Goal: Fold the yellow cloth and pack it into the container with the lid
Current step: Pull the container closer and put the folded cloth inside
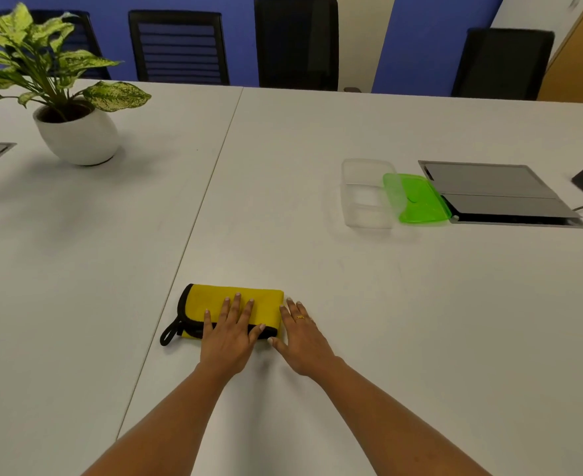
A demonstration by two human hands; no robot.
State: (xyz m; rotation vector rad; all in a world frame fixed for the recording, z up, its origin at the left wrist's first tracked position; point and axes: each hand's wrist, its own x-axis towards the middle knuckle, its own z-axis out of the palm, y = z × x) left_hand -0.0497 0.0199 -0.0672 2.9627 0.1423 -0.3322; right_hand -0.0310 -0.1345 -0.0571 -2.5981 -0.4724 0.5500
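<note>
Yellow cloth (207,300), folded into a small pad on the near surface (352,286), looks soft, light and likely to spring open; left hand (230,333) presses it with fingers (236,309) spread, right hand (300,334) lies flat beside its right edge, so probably best pinched across the stacked edges.

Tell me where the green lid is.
In the head view the green lid sits right of centre, between the clear container and the grey hatch.

Bright even overhead light, soft shadows, slight blur, wide-angle edge bending
</note>
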